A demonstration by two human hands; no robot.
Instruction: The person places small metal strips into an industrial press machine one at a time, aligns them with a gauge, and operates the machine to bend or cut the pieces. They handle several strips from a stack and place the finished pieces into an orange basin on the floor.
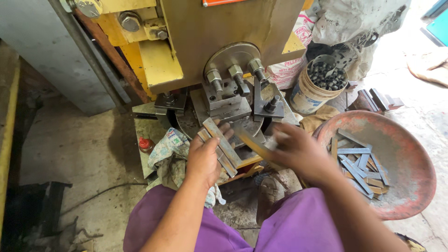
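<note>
At six o'clock below the press die (233, 105), gripped a stack of flat metal strips (220, 147) in left hand (204, 161), pinched one blurred strip (252, 143) in right hand (298, 151); best fed squarely, fingertips outside.

A grimy concrete floor (79, 149) fills the left and lower part of the frame, stained dark and dusty. A grey metal panel (51, 51) stands at the upper left, with a yellow rail (8, 135) running down the left edge. At the upper right, daylight washes out a paler patch of floor (420, 93). Lumpy white sacks (354, 23) are piled along the top right, and dark scrap (32, 210) sits at the lower left.
</note>
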